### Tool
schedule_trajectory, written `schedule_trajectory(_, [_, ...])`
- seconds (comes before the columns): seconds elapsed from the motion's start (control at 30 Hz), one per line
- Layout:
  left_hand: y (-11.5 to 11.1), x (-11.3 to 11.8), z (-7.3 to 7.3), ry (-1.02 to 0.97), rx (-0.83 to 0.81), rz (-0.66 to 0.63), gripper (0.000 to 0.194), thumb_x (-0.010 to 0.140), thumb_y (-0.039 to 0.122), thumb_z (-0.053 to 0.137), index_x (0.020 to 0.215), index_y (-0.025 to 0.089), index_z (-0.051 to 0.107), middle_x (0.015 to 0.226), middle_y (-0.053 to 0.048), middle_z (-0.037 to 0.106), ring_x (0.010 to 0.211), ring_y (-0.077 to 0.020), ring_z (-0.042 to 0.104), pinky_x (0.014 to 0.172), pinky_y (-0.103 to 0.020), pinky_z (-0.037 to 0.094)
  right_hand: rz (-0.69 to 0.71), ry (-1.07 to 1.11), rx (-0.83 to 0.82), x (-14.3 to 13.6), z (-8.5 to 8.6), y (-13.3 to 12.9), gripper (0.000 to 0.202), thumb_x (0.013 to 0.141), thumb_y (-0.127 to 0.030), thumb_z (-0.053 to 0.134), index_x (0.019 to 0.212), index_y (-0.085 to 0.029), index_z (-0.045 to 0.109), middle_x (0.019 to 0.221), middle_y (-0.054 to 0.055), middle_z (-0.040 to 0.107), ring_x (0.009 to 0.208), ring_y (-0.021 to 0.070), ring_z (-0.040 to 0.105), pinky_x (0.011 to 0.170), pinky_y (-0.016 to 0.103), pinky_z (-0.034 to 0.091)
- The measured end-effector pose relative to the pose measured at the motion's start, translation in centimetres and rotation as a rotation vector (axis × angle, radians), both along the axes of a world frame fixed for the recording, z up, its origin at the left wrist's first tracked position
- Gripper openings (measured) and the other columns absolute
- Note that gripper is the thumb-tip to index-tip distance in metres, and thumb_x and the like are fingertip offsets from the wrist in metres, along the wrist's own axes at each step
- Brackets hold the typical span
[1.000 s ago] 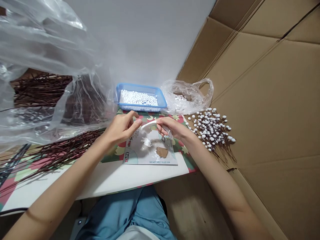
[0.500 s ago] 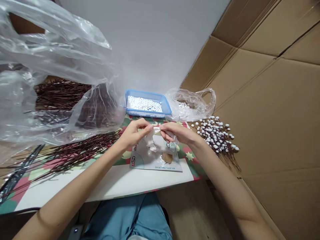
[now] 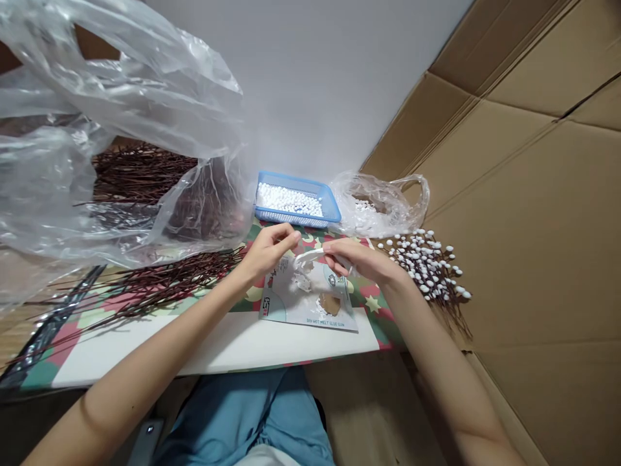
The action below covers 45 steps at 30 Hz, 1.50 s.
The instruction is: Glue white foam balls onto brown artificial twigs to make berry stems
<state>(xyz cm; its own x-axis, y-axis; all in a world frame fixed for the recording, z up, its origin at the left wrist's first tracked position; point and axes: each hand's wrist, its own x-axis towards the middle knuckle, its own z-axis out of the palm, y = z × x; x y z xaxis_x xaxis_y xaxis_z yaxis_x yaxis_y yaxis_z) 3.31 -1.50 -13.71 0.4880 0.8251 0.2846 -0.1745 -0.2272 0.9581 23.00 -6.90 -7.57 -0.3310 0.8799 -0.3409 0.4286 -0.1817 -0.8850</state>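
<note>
My right hand (image 3: 356,255) pinches a crumpled white strip (image 3: 310,255), which looks like tissue or thin film; part of it shows below the fingers. The strip's other end droops toward my left hand (image 3: 274,249). My left hand is closed, thumb against the curled fingers, and whatever it may hold is hidden. Below both hands lies a pale printed card (image 3: 291,310) with glue-gun lettering. On the card are a white lump (image 3: 303,279) and a torn brown patch (image 3: 330,305) with white residue around it.
Behind stands a blue basket (image 3: 298,221) of white beads beside a clear bag (image 3: 373,220) with more. At left, dark red stems (image 3: 160,285) lie before a large plastic bag (image 3: 208,136) of stems. White-tipped stems (image 3: 431,265) rest at right by a cardboard wall (image 3: 533,246).
My hands have moved apart, with my left fingertips drawn away from my right. The white strip now stretches from my right fingers toward the left. The whole view has shifted slightly.
</note>
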Motion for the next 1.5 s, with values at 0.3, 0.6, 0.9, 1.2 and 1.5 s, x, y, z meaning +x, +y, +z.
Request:
schedule_trajectory(0.3, [-1.1, 0.7, -0.8, 0.296, 0.524, 0.152, 0.035, 0.091, 0.032, 0.049, 0.061, 0.017, 0.055, 0.066, 0.0, 0.048, 0.069, -0.0154, 0.046, 0.065, -0.029, 0.034, 0.048, -0.008, 0.077, -0.4, -1.8, 1.2, 0.039, 0.093, -0.041, 0.039, 0.066, -0.019, 0.055, 0.05, -0.002, 0.051, 0.051, 0.0116, 0.044, 0.058, 0.03, 0.036])
schedule_trajectory(0.6, [-1.0, 0.4, -0.4, 0.264, 0.445, 0.075, 0.033, 0.09, 0.032, 0.049, 0.063, 0.016, 0.06, 0.064, 0.001, 0.05, 0.065, -0.0138, 0.048, 0.062, -0.026, 0.036, 0.149, -0.489, 0.463, -0.6, -1.3, 0.6, 0.027, 0.09, -0.036, 0.043, 0.069, -0.02, 0.048, 0.067, -0.003, 0.053, 0.065, 0.0123, 0.048, 0.065, 0.026, 0.033])
schedule_trajectory(0.9, [-0.7, 0.6, -0.8, 0.194, 0.348, 0.015, 0.029, 0.086, 0.032, 0.052, 0.065, 0.016, 0.062, 0.066, 0.0, 0.051, 0.066, -0.0143, 0.048, 0.062, -0.027, 0.035, 0.273, -0.529, 0.452, -0.9, -0.6, 1.6, 0.026, 0.085, -0.038, 0.042, 0.067, -0.02, 0.046, 0.059, -0.003, 0.048, 0.058, 0.0118, 0.045, 0.059, 0.025, 0.031])
schedule_trajectory(1.2, [-0.9, 0.4, -0.5, 0.141, 0.23, 0.023, 0.041, 0.09, 0.044, 0.046, 0.061, 0.017, 0.057, 0.065, -0.001, 0.052, 0.068, -0.0155, 0.05, 0.065, -0.028, 0.041, 0.164, -0.402, 0.309, -0.4, 1.0, 2.0, 0.031, 0.084, -0.051, 0.052, 0.08, -0.021, 0.054, 0.059, -0.003, 0.055, 0.057, 0.0123, 0.051, 0.056, 0.025, 0.037])
schedule_trajectory(1.5, [-0.4, 0.3, -0.9, 0.12, 0.195, 0.048, 0.031, 0.084, 0.042, 0.057, 0.068, 0.017, 0.067, 0.072, -0.003, 0.059, 0.074, -0.0169, 0.054, 0.073, -0.03, 0.044, 0.193, -0.406, 0.29, -0.2, 1.3, 2.2, 0.031, 0.085, -0.049, 0.054, 0.076, -0.019, 0.056, 0.062, -0.002, 0.056, 0.058, 0.011, 0.049, 0.056, 0.024, 0.033])
